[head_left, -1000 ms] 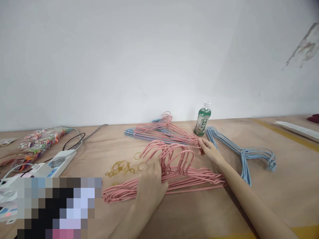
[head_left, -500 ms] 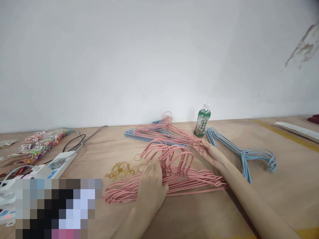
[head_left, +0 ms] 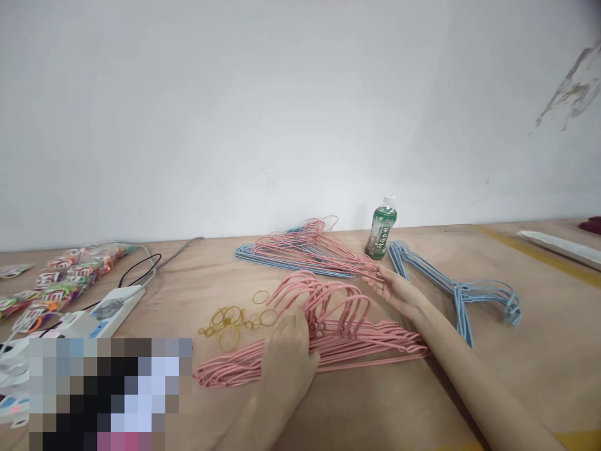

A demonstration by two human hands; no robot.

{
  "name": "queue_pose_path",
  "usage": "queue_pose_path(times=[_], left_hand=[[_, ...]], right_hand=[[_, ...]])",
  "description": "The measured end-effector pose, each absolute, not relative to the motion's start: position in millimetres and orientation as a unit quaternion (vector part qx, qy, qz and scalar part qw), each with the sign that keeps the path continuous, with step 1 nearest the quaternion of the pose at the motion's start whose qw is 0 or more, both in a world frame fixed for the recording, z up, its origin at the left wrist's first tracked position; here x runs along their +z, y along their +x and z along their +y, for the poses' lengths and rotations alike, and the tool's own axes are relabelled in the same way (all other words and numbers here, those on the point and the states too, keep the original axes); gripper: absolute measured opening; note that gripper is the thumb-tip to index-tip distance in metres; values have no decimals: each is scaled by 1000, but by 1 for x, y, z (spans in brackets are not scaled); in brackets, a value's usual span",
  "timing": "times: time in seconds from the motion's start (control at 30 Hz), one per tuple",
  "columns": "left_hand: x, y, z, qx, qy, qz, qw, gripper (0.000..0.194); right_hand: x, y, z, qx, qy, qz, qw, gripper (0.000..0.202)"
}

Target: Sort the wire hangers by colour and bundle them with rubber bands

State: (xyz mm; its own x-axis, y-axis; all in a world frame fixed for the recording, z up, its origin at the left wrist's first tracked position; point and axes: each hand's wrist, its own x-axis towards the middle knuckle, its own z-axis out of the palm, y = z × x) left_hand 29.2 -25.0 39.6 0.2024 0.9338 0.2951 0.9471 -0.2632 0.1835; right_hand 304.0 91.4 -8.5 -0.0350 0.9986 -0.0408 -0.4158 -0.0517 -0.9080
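A bundle of pink hangers [head_left: 366, 347] lies at the near middle, hooks pointing away from me. My left hand [head_left: 288, 347] is closed on this bundle near the hooks, its fingertips partly hidden. Behind it, more pink hangers [head_left: 300, 247] lie partly over blue hangers [head_left: 248, 254]. My right hand [head_left: 394, 289] reaches to the right corner of that back pile, with thumb and index finger pinching the pink wire ends and the other fingers loosely spread.
Yellow rubber bands [head_left: 230, 319] lie left of the near bundle. A green bottle [head_left: 381, 228] stands behind my right hand. Blue hangers [head_left: 462, 291] lie right. A power strip [head_left: 117, 307], cables and colourful packets [head_left: 61, 279] are left; a white strip [head_left: 561, 247] lies far right.
The near bundle's hooks have tipped slightly to the right and lower with my left hand. At the back pile, one pink hook has swung out to the right. My right hand has barely moved.
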Motion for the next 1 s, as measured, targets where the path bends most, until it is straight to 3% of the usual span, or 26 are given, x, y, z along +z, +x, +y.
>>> queue_pose_path(times=[0.4,1.0], left_hand=[[35,39,-41,-185,-803,-560,-84,55],[38,40,-41,-168,-801,-571,-64,49]], right_hand=[[3,305,88,578,-379,-394,606,22],[0,313,88,621,-362,-368,590,30]])
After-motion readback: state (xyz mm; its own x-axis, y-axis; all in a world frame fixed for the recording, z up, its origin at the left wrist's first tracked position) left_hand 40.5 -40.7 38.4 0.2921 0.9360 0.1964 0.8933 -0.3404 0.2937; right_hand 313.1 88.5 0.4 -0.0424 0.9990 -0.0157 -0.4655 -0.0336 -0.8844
